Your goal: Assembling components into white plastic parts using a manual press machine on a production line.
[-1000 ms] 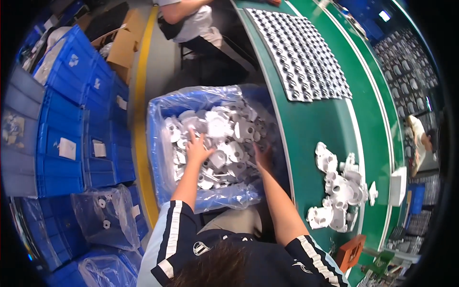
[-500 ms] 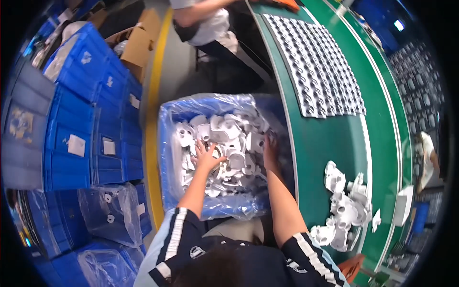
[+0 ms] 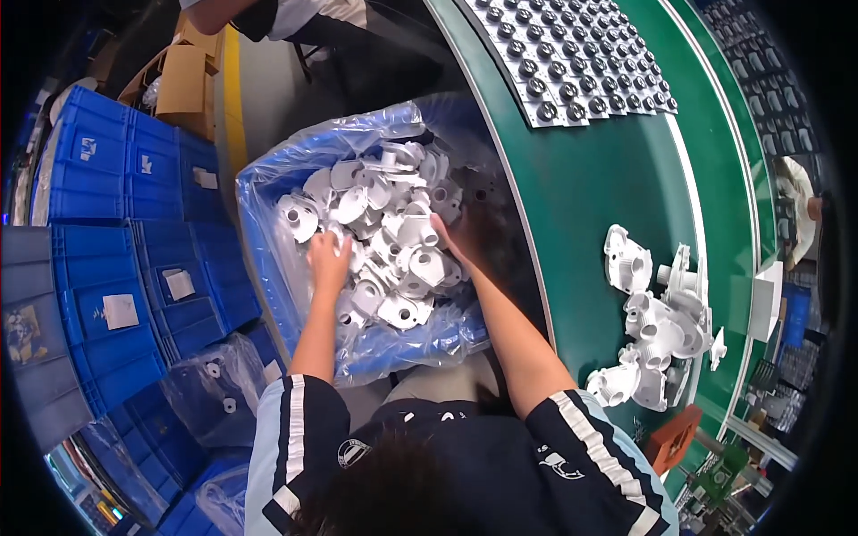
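Note:
White moulded plastic parts [image 3: 393, 192], with round sleeves and flat flanges, lie heaped in a blue bin [image 3: 259, 179] lined with clear plastic film [image 3: 380, 121]. My left hand [image 3: 329, 257] rests at the left side of the heap, its fingers bent and apart, touching the parts. At the heap's right side is my right hand [image 3: 454, 239], thumb raised against a white part and fingers reaching into shadow by the bin's right wall. The right fingertips are hard to make out. Neither hand visibly lifts a part.
A green conveyor table [image 3: 590, 188] runs along the right, bearing a white panel of black round pieces [image 3: 572, 62] and a cluster of white parts [image 3: 657, 330]. Blue crates [image 3: 98, 295] are stacked at left. Beyond the bin are a person's arm [image 3: 219, 13] and a cardboard box [image 3: 186, 85].
The view has swung, so the bin appears farther left and tilted. My left hand has gone from spread over the middle of the parts to bent at their left side. My right hand stays along the right.

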{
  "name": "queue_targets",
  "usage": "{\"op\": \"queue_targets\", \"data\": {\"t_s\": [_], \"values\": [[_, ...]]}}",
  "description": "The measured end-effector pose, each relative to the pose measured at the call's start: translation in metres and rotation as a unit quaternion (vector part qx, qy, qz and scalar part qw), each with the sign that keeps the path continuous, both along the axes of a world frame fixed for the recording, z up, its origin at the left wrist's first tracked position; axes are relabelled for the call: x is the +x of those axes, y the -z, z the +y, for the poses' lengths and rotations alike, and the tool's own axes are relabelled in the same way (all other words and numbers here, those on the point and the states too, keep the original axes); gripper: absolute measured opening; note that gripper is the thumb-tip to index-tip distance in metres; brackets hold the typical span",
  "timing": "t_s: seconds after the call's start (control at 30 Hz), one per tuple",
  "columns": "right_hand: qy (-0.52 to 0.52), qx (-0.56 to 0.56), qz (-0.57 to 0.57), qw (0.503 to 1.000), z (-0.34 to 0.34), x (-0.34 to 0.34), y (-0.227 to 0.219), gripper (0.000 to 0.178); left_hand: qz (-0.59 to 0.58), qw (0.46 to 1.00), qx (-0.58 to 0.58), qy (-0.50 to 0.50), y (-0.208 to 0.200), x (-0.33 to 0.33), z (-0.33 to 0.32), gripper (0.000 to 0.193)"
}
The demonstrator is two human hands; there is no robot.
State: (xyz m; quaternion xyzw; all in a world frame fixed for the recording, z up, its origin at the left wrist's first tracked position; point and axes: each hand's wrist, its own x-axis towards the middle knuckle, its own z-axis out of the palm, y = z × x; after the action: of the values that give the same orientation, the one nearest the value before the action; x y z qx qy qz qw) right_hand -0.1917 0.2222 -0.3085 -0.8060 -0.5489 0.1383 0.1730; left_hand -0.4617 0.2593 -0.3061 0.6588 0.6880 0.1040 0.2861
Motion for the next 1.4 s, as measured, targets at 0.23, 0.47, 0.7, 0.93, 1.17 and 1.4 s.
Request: {"op": "queue_targets", "data": {"t_s": [0.23, 0.47, 0.7, 0.93, 1.17, 1.4], "values": [[-0.052, -0.129, 0.223, 0.965, -0.029, -0.067, -0.044, 0.052, -0.001, 0.993, 0.012, -0.12, 0.039, -0.015, -0.013, 0.072], [0.122, -0.121, 0.484, 0.858, -0.038, -0.018, 0.004, 0.065, -0.008, 0.999, -0.027, -0.038, 0.015, 0.005, -0.022, 0.075], [0.123, -0.011, 0.089, 0.988, -0.059, 0.024, 0.014, 0.072, 0.009, 0.989, -0.077, -0.124, 0.056, -0.009, 0.006, 0.089], [0.015, 0.059, 0.289, 0.955, -0.055, -0.03, -0.02, 0.043, -0.111, 0.984, -0.119, -0.072, 0.061, -0.001, 0.007, 0.072], [-0.397, -0.112, 0.519, 0.748, -0.091, -0.023, -0.292, 0.034, -0.257, 0.934, -0.234, -0.086, 0.151, -0.087, 0.006, 0.088], [0.272, 0.225, 0.197, 0.915, -0.188, 0.259, -0.376, 0.024, -0.3, 0.849, -0.392, -0.188, 0.05, -0.038, 0.006, 0.057]]}}
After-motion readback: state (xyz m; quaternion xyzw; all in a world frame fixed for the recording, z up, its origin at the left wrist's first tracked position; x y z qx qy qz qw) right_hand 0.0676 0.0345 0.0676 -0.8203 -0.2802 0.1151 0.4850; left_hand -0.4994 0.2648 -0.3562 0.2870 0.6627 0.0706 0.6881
